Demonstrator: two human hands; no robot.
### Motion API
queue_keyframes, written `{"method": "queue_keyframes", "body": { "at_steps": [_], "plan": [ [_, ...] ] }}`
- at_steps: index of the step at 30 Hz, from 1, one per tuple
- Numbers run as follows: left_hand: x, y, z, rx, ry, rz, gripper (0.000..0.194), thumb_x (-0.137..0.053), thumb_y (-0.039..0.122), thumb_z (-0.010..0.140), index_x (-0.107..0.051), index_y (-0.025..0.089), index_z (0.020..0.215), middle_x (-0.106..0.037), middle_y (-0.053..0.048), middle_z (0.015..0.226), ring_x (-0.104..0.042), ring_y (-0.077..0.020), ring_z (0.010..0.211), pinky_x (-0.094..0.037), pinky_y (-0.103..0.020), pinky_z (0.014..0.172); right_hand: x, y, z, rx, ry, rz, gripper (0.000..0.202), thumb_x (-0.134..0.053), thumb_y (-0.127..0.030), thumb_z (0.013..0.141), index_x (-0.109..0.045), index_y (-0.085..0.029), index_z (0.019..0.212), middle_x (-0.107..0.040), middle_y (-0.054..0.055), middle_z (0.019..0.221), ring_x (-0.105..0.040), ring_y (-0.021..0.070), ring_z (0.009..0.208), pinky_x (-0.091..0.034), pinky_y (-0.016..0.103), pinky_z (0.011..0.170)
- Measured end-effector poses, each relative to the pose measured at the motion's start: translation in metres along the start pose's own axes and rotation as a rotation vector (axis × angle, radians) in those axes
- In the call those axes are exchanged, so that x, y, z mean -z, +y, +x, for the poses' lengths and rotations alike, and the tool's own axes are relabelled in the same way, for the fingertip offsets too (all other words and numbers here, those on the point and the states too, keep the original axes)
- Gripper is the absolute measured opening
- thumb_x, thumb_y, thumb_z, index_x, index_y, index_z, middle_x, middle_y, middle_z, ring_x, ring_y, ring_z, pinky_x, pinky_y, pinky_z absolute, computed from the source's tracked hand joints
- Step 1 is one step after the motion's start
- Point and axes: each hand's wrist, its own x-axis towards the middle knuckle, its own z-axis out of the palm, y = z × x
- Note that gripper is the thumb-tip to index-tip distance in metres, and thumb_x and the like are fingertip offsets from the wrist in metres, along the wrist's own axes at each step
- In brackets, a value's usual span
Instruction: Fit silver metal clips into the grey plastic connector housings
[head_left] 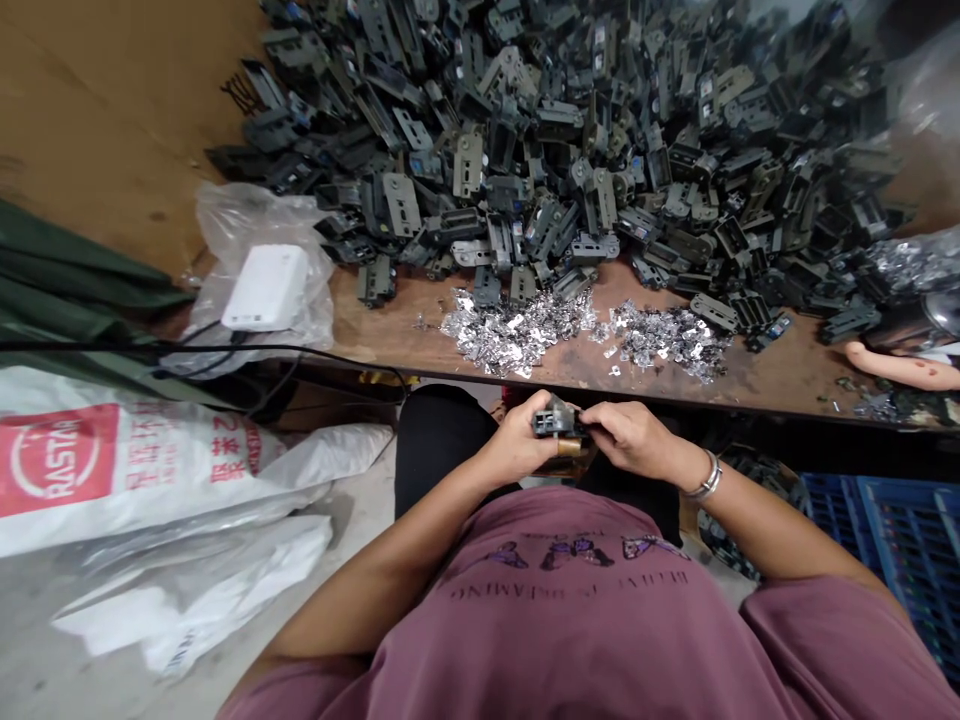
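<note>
The left hand [523, 440] is closed around a dark grey part [553, 418] at the centre of the frame, a little below the table's front edge, with the thumb along the top and the fingers curled underneath. The right hand [634, 437] comes in from the other side, its fingers bent and its thumb and forefinger drawn close together at the part's right end; I cannot tell whether they pinch the part itself or some small piece on it. A brass-coloured piece [573, 447] shows just beneath the part, between the two hands. Both hands are in front of the purple shirt [592, 630], over the dark trousers [439, 440], and a metal band [706, 476] circles the right wrist. Above them, the brown table [382, 335] carries two small piles of shiny metal clips, the left pile [514, 335] near the centre and the right pile [667, 340] just beside it. Behind these a big heap [469, 165] of similar grey parts fills the upper middle and upper right. A white box [266, 287] lies on clear plastic [232, 215] at centre left, by a black cable [330, 354]. A printed white sack [172, 450] lies at lower left; blue crates [900, 530] stand at lower right.
</note>
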Motion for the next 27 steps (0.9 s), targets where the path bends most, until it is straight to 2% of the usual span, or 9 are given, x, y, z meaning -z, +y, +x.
{"method": "queue_keyframes", "body": {
  "at_steps": [3, 6, 10, 14, 19, 23, 27],
  "plan": [
    [-0.001, 0.002, 0.000, 0.027, -0.013, -0.033, 0.035, -0.083, 0.024, 0.056, -0.063, 0.018, 0.084, -0.068, -0.001, 0.084, -0.060, -0.0138, 0.073, -0.050, -0.026, 0.072, -0.007, 0.001, -0.006, 0.067, 0.040, -0.039, 0.021, -0.043, -0.007, 0.092, -0.056, -0.018, 0.104, -0.069, 0.005, 0.079, -0.066, 0.0137, 0.067, -0.054, 0.025, 0.061],
    [-0.003, 0.004, 0.000, 0.030, 0.002, -0.044, 0.037, -0.085, 0.024, 0.054, -0.065, 0.018, 0.085, -0.068, -0.002, 0.082, -0.060, -0.0144, 0.073, -0.050, -0.027, 0.073, -0.019, 0.003, -0.015, 0.143, 0.112, -0.076, 0.024, -0.043, -0.008, 0.093, -0.060, -0.016, 0.108, -0.073, 0.010, 0.090, -0.071, 0.0170, 0.079, -0.059, 0.029, 0.068],
    [-0.005, 0.003, -0.001, 0.061, 0.025, -0.079, 0.042, -0.087, 0.028, 0.050, -0.062, 0.018, 0.082, -0.068, -0.001, 0.084, -0.060, -0.0150, 0.075, -0.050, -0.027, 0.074, -0.034, 0.002, -0.025, 0.068, 0.204, 0.003, 0.026, -0.048, -0.012, 0.094, -0.061, -0.016, 0.116, -0.074, 0.014, 0.099, -0.072, 0.0213, 0.092, -0.061, 0.035, 0.079],
    [-0.005, -0.004, -0.002, 0.066, 0.030, -0.083, 0.038, -0.084, 0.028, 0.052, -0.060, 0.019, 0.080, -0.067, 0.000, 0.082, -0.059, -0.0137, 0.073, -0.050, -0.026, 0.071, -0.037, -0.004, -0.024, -0.050, 0.234, 0.013, 0.027, -0.046, -0.010, 0.093, -0.059, -0.017, 0.116, -0.073, 0.012, 0.097, -0.073, 0.0197, 0.086, -0.061, 0.033, 0.075],
    [-0.003, -0.010, -0.002, 0.054, 0.041, -0.052, 0.033, -0.083, 0.024, 0.054, -0.060, 0.018, 0.078, -0.061, 0.003, 0.072, -0.053, -0.0099, 0.064, -0.047, -0.023, 0.064, -0.030, -0.006, -0.018, -0.104, 0.123, 0.004, 0.028, -0.046, -0.008, 0.091, -0.054, -0.018, 0.116, -0.071, 0.009, 0.093, -0.070, 0.0170, 0.077, -0.058, 0.029, 0.068],
    [-0.002, -0.010, -0.003, 0.060, 0.021, -0.071, 0.033, -0.083, 0.022, 0.054, -0.057, 0.017, 0.073, -0.055, 0.005, 0.066, -0.049, -0.0081, 0.060, -0.044, -0.021, 0.059, -0.025, -0.005, -0.017, -0.080, 0.078, 0.016, 0.024, -0.049, -0.008, 0.091, -0.053, -0.017, 0.113, -0.069, 0.006, 0.084, -0.066, 0.0141, 0.065, -0.053, 0.025, 0.059],
    [-0.005, -0.012, -0.004, 0.072, 0.014, -0.124, 0.034, -0.083, 0.021, 0.054, -0.056, 0.017, 0.074, -0.058, 0.004, 0.069, -0.055, -0.0101, 0.065, -0.047, -0.023, 0.064, -0.029, -0.007, -0.018, -0.001, 0.157, -0.067, 0.023, -0.048, -0.006, 0.090, -0.054, -0.017, 0.110, -0.071, 0.006, 0.080, -0.066, 0.0148, 0.063, -0.053, 0.025, 0.057]
  ]
}}
